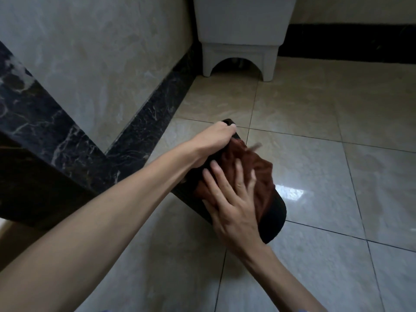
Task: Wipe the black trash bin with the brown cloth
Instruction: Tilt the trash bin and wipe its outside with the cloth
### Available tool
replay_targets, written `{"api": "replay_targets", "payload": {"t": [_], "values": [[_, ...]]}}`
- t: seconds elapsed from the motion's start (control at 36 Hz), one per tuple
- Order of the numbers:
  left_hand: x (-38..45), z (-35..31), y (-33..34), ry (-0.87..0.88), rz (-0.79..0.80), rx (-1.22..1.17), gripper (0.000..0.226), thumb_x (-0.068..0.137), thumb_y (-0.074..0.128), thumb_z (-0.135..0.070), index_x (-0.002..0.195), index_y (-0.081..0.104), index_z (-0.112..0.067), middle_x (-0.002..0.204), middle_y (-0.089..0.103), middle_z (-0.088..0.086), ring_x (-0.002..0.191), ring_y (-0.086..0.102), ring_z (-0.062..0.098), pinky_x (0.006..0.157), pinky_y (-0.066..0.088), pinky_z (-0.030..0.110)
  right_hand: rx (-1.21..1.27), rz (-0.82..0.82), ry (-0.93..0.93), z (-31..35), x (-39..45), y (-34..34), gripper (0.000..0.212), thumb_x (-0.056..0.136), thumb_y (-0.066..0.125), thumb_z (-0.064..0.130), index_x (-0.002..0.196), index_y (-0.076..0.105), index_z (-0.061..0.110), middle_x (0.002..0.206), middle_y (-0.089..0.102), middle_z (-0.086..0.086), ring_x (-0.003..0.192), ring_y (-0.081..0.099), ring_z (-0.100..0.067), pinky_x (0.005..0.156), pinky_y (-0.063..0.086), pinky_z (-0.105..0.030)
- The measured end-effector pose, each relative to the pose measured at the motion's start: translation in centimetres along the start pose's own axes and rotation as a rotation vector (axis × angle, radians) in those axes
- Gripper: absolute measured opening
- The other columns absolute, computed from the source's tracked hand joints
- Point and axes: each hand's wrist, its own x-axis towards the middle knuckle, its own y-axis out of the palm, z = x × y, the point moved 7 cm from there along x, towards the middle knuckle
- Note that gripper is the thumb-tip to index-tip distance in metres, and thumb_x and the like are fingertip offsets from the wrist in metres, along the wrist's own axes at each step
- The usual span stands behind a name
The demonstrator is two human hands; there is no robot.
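The black trash bin (273, 218) is tilted above the tiled floor (326, 165), near a dark marble baseboard (144, 122). The left hand (213, 140) is curled around its far rim. The right hand (234, 199), fingers spread flat, presses the brown cloth (258, 170) against the bin's side. A white stand (238, 41) occupies the corner.

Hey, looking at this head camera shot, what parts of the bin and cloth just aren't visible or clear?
Head view:
- black trash bin: mostly covered by both hands and the brown cloth; its opening cannot be made out.
- Cloth's far edge: motion-blurred.
- left hand: fingertips curl over the bin's far end, hidden.
- right hand: palm hidden, pressed flat on the cloth.
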Motion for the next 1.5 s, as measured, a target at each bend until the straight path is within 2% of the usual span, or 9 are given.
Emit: {"api": "replay_targets", "payload": {"t": [0.19,0.31,0.47,0.58,0.69,0.83,1.03,1.25,1.5], "values": [[-0.6,1.7,0.1,-0.136,0.158,-0.171,0.048,0.104,0.038,-0.049,0.095,0.07,-0.015,0.096,0.073,0.005,0.088,0.068,0.02,0.088,0.051,0.034,-0.068,0.04,0.108,-2.9,0.4,0.1,0.064,0.104,0.033,0.052,0.159,0.017,0.025,0.168,0.012,-0.008,0.155,0.02,-0.033,0.117,0.022,-0.068],[-2.1,1.9,0.2,0.063,0.147,0.131,0.05,0.104,0.03,-0.054,0.106,0.065,-0.019,0.102,0.07,-0.001,0.097,0.065,0.015,0.093,0.049,0.036,-0.015,0.09,0.235,-5.5,1.3,-1.2,0.058,0.102,0.017,0.061,0.157,0.009,0.045,0.171,0.003,0.005,0.158,0.006,-0.023,0.117,0.017,-0.069],[-2.6,3.2,-1.0,0.282,-0.131,0.248,0.044,0.098,0.033,-0.054,0.083,0.048,-0.016,0.073,0.063,0.005,0.072,0.062,0.027,0.069,0.051,0.047,-0.048,0.143,0.22,-6.9,1.1,-1.0,0.055,0.101,0.018,0.064,0.154,0.006,0.057,0.17,0.003,0.013,0.158,0.002,-0.027,0.108,0.022,-0.078],[-1.7,3.3,-1.9,0.288,-0.135,0.192,0.046,0.106,0.038,-0.038,0.087,0.049,0.002,0.076,0.057,0.013,0.067,0.054,0.022,0.054,0.039,0.021,-0.059,0.155,0.207,-9.2,-1.5,-0.3,0.054,0.103,0.022,0.06,0.156,0.013,0.051,0.17,0.014,0.004,0.156,0.014,-0.032,0.106,0.026,-0.075],[-1.2,3.2,-1.9,0.266,-0.074,0.139,0.048,0.107,0.038,-0.037,0.091,0.048,0.007,0.081,0.05,0.007,0.071,0.047,0.015,0.056,0.034,0.02,-0.044,0.165,0.19,-12.2,-6.1,-0.3,0.054,0.105,0.027,0.055,0.157,0.018,0.046,0.17,0.015,0.0,0.155,0.018,-0.038,0.108,0.027,-0.071],[-0.6,2.2,-1.1,0.244,-0.019,0.071,0.055,0.105,0.036,-0.044,0.103,0.052,0.008,0.091,0.058,0.011,0.09,0.059,0.037,0.082,0.049,0.052,0.061,0.111,0.327,-14.6,-9.0,-0.8,0.059,0.101,0.042,0.04,0.155,0.022,0.049,0.171,0.008,0.01,0.157,0.008,-0.032,0.114,0.028,-0.07],[-0.5,1.6,-0.8,0.168,-0.064,0.045,0.055,0.105,0.035,-0.046,0.108,0.054,0.006,0.116,0.063,0.025,0.105,0.06,0.039,0.093,0.048,0.056,0.144,-0.04,0.542,-11.3,-4.6,-0.6,0.049,0.103,0.028,0.055,0.152,0.029,0.049,0.167,0.016,0.018,0.157,0.013,-0.024,0.119,0.009,-0.07],[0.0,0.5,0.6,0.102,-0.067,-0.082,0.035,0.089,0.04,-0.045,0.072,0.049,-0.017,0.077,0.056,0.002,0.079,0.052,0.021,0.087,0.046,0.051,0.189,-0.006,0.314,-4.4,3.8,-0.6,0.056,0.103,0.032,0.044,0.158,0.027,0.032,0.17,0.011,0.005,0.158,0.002,-0.026,0.122,0.0,-0.065],[-0.1,4.5,-2.0,-0.052,-0.162,-0.171,0.053,0.088,0.037,-0.05,0.092,0.062,-0.003,0.099,0.071,0.013,0.094,0.066,0.031,0.088,0.05,0.05,-0.142,0.193,-0.063,-7.8,-2.8,1.0,0.054,0.104,0.036,0.048,0.157,0.028,0.035,0.167,0.025,-0.003,0.155,0.016,-0.04,0.114,0.02,-0.073]]}}
